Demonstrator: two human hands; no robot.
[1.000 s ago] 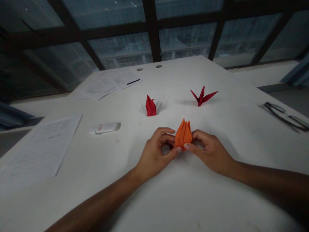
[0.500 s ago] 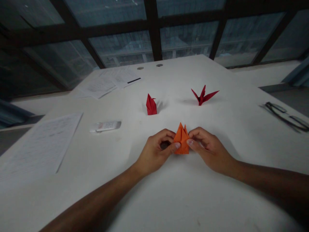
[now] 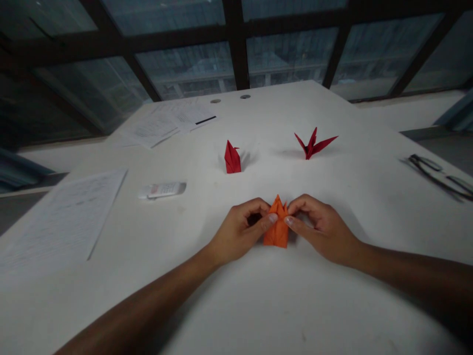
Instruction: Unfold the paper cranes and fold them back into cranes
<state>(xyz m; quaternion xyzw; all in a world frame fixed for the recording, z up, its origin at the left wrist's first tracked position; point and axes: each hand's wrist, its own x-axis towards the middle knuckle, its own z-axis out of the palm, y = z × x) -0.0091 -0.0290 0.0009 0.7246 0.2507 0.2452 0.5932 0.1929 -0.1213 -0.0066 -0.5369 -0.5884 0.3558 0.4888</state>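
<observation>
An orange folded paper crane [image 3: 276,235] is pinched between my two hands, just above the white table. Its pointed tips face up and away from me. My left hand [image 3: 242,228] grips its left edge, the thumb on the front and the fingers behind. On the other edge, my right hand [image 3: 325,228] pinches it near the upper right points; those fingertips are partly hidden by the paper. Farther off stand a red paper crane [image 3: 232,159] and, to its right, a second red paper crane [image 3: 309,146] with wings spread.
A white packet [image 3: 162,190] lies left of my hands. Written sheets [image 3: 70,217] cover the table's left side, with more papers [image 3: 158,125] at the back left. Eyeglasses [image 3: 439,175] rest near the right edge. Windows [image 3: 192,69] rise behind the table [image 3: 236,310].
The orange paper has shifted slightly down and tilted, so more of its lower part shows. Both thumbs now press higher on it. The red cranes stay put.
</observation>
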